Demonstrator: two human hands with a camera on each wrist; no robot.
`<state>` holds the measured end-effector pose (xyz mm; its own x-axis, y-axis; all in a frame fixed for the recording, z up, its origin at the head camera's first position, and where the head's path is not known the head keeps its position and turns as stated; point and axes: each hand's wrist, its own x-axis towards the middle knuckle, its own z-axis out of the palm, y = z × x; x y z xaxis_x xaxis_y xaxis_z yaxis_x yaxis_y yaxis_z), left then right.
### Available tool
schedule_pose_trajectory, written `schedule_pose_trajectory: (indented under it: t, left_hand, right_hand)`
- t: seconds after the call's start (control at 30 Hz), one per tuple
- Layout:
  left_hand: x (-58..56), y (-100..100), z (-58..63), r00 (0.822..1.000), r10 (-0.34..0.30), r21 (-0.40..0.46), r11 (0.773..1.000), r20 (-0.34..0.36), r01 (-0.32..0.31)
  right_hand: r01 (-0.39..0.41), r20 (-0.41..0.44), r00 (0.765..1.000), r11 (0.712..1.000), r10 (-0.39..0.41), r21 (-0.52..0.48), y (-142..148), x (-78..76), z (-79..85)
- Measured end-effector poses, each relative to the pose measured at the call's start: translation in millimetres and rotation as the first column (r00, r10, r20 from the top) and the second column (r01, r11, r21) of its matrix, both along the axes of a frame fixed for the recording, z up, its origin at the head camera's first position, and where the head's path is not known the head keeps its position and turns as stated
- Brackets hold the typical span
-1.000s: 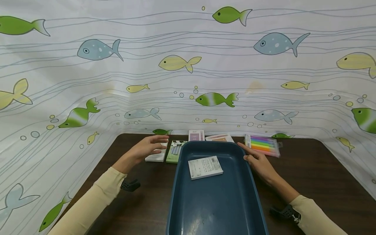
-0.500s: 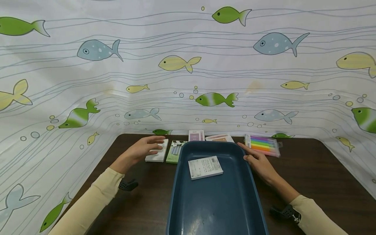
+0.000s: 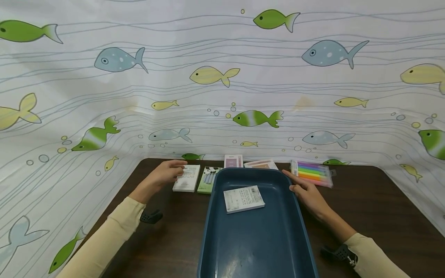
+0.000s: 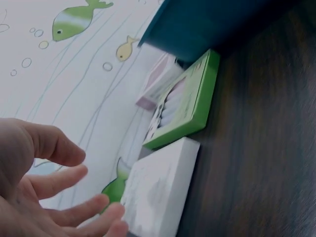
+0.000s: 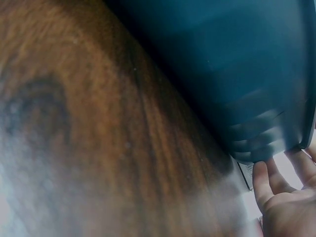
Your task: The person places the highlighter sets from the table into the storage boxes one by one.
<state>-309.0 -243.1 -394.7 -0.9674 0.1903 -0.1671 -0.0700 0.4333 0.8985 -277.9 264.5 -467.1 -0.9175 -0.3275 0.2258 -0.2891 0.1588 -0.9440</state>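
My left hand (image 3: 161, 175) hovers with fingers apart and nothing in it, just left of a white printed box (image 3: 186, 178). In the left wrist view the fingers (image 4: 54, 182) stand apart from that white box (image 4: 155, 192). Right of it lies a green box with a cow-spot print (image 3: 207, 181). My right hand (image 3: 307, 195) touches the far right corner of a blue tray (image 3: 260, 239). In the right wrist view its fingertips rest against the tray's outer wall (image 5: 222, 64). A second white box (image 3: 244, 199) lies slightly turned inside the tray.
Behind the tray lie a pink-and-white box (image 3: 233, 161) and a flat white pack (image 3: 261, 164), partly hidden by its rim. A pack of rainbow-coloured pens (image 3: 311, 172) lies right of the tray. A fish-print curtain (image 3: 208, 108) borders the dark wooden table (image 3: 368, 208).
My left hand has drawn back to the left, uncovering more of the white box. My right hand keeps its place at the tray corner.
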Motion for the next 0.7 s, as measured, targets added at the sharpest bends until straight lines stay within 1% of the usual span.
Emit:
schedule_pose_trajectory:
  t: [0.13, 0.27, 0.47, 0.63, 0.7]
  left_hand:
    - [-6.3, -5.3, 0.8, 1.0, 0.022, -0.026, 0.999, -0.002, -0.022]
    - [-9.7, -6.2, 1.4, 0.999, 0.038, -0.05, 0.998, 0.024, -0.037]
    - [-6.6, -3.0, -6.8, 0.992, 0.085, -0.068, 0.995, 0.091, -0.079]
    - [-6.4, -0.7, -13.0, 0.989, 0.12, -0.109, 0.988, 0.089, -0.11]
    - [-7.3, 0.3, -15.3, 0.989, 0.127, -0.148, 0.982, 0.075, -0.115]
  right_hand:
    - [0.017, 0.001, 1.0, 1.0, -0.017, 0.001, 0.3, 0.2, 1.1]
    - [0.027, 0.005, 1.0, 1.0, -0.027, -0.002, 2.0, 1.0, 1.6]
    - [0.006, 0.003, 1.0, 1.0, -0.006, 0.001, 1.6, 0.8, -2.7]
    - [0.003, -0.004, 1.0, 1.0, -0.003, 0.004, 0.5, 0.3, -2.3]
    - [0.006, -0.004, 1.0, 1.0, -0.006, 0.007, -0.3, -0.1, -1.2]
